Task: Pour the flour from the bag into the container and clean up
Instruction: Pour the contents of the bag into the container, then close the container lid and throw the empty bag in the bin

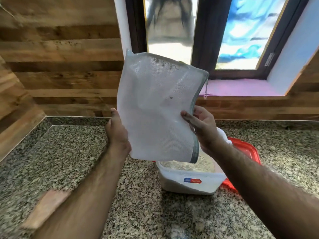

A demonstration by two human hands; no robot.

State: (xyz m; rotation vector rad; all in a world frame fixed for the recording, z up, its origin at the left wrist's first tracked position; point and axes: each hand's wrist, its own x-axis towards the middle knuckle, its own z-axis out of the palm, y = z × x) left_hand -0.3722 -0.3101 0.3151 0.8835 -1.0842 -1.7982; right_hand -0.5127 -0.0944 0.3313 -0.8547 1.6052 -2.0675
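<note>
A white mesh bag was held in the air between both hands, above and slightly behind the container. Its long axis ran steeply, the upper end leaning away toward the window, the lower end hanging just over the container's far rim. A grey zipper edge ran down the bag's right side, a metal pull dangling from it near the top.

The left hand was closed on the bag's left edge, thumb up along the fabric; the fingers behind were hidden. The right hand was clamped on the zipper edge, thumb laid across the front face, fingers curled round the back. The bag looked limp and flat above both grips.

Below the right grip the container sat on the granite counter, open, with pale flour seen inside. It was a white tub with a blue and red label on the near wall. A red lid lay beneath and beside it, partly hidden by the right forearm.

Left of the left grip, bare counter stretched to the wooden wall panelling. A pinkish flat piece lay near the left forearm; what it was could not be told. Beyond the right grip, a purple sill ran under the window.
</note>
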